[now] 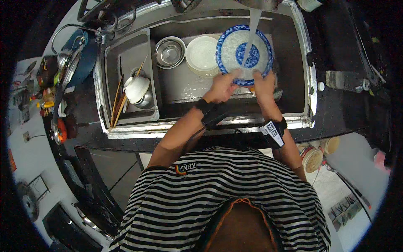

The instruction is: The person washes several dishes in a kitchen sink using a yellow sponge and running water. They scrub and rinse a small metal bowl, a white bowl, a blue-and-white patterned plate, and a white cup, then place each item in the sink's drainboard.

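Observation:
Both my hands grip the near rim of a blue-and-white plate (229,44) above the right part of the sink. My left hand (222,87) is closed on its near left edge, and my right hand (264,86) on its near right edge. A stream of water (253,25) falls from above onto the plate's face and runs over its blue centre. Left of the plate, white plates (201,54) lie stacked on the sink floor, partly covered by it. Beside them stands a round metal bowl (170,52).
The smaller left basin holds a white bowl (136,89), a metal cup (145,101) and several chopsticks (119,105). A metal rim (210,128) borders the sink (176,90). On the right counter sit a clear container (342,80) and a small white cap (321,86).

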The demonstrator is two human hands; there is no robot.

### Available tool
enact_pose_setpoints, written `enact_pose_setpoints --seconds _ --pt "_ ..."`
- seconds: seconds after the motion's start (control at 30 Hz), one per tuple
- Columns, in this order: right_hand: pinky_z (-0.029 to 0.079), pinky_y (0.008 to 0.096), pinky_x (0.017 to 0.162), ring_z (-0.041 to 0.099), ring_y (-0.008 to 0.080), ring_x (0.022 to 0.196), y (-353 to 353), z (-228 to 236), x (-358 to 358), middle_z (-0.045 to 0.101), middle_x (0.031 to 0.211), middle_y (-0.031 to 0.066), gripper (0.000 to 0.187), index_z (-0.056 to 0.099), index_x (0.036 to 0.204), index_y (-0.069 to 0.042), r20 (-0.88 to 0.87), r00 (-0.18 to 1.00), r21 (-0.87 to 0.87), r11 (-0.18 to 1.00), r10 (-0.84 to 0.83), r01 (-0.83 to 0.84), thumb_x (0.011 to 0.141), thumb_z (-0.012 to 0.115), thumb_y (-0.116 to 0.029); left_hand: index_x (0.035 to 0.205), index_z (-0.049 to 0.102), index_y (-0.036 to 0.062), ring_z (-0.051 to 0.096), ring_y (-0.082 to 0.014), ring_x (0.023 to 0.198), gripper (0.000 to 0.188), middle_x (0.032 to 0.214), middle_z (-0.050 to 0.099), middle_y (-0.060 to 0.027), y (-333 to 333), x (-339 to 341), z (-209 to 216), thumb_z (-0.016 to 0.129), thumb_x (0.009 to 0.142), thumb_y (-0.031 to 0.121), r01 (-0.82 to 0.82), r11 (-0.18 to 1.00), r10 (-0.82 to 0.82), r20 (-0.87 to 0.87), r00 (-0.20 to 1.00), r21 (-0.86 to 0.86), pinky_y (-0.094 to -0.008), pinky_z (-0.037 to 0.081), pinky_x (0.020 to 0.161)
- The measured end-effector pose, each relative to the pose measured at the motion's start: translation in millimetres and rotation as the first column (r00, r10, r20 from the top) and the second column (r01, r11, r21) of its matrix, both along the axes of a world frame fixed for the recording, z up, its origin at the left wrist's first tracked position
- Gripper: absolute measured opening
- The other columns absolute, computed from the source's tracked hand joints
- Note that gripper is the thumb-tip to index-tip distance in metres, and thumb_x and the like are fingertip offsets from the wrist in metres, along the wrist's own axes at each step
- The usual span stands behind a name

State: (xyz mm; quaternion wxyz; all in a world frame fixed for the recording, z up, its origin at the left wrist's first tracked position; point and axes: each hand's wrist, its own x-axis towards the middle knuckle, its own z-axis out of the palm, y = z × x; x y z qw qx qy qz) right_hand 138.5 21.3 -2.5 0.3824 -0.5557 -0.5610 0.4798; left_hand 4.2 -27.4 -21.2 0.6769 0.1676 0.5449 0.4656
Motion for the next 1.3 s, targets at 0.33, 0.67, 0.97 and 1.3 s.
enact_pose_setpoints --seconds 0.33,0.67,0.97,1.3 --pt "0.036 0.0315 0.092 0.051 0.0251 0.104 -29.7 -7.3 9.4 0.054 0.112 0.0175 0.044 0.043 0.118 0.006 -0.230 0.967 -0.081 0.993 -0.108 0.091 0.076 0.051 -0.002 0.081 0.058 -0.0060 0.059 -0.0384 0.067 0.047 0.066 0.057 -0.0248 29.6 -17.9 -11.2 0.043 0.091 0.037 0.002 0.992 0.115 -0.918 0.379 0.125 -0.0423 0.046 0.064" --pt "0.034 0.0321 0.094 0.048 0.0267 0.106 -29.8 -5.7 -5.2 0.049 0.118 0.0189 0.046 0.037 0.121 0.007 -0.189 0.976 0.067 0.990 -0.105 0.120 0.078 0.049 -0.003 0.082 0.054 -0.0053 0.055 -0.0422 0.081 0.048 0.081 0.058 -0.0248 8.1 44.9 -5.2 0.045 0.088 0.042 -0.346 0.911 0.410 -0.583 0.702 0.223 -0.0462 0.041 0.074" --pt "0.033 0.0329 0.095 0.048 0.0263 0.107 -34.0 -9.6 -16.2 0.047 0.120 0.0178 0.047 0.034 0.123 0.005 -0.330 0.925 -0.033 0.981 -0.191 0.191 0.080 0.050 -0.002 0.100 0.057 0.0064 0.058 -0.0157 0.074 0.042 0.086 0.060 -0.0046 6.3 25.9 3.3 0.044 0.090 0.045 -0.308 0.946 0.308 -0.015 0.951 -0.104 -0.0368 0.049 0.064" --pt "0.040 0.0347 0.088 0.051 0.0251 0.102 -47.9 9.2 -25.8 0.050 0.117 0.0146 0.043 0.038 0.121 0.005 -0.478 0.867 -0.148 0.986 -0.142 0.080 0.080 0.051 -0.001 0.097 0.059 -0.0006 0.057 -0.0107 0.065 0.031 0.079 0.063 -0.0042 23.1 -40.3 0.0 0.069 0.078 0.022 -0.262 0.945 0.326 -0.495 0.806 0.196 -0.0228 0.047 0.059"
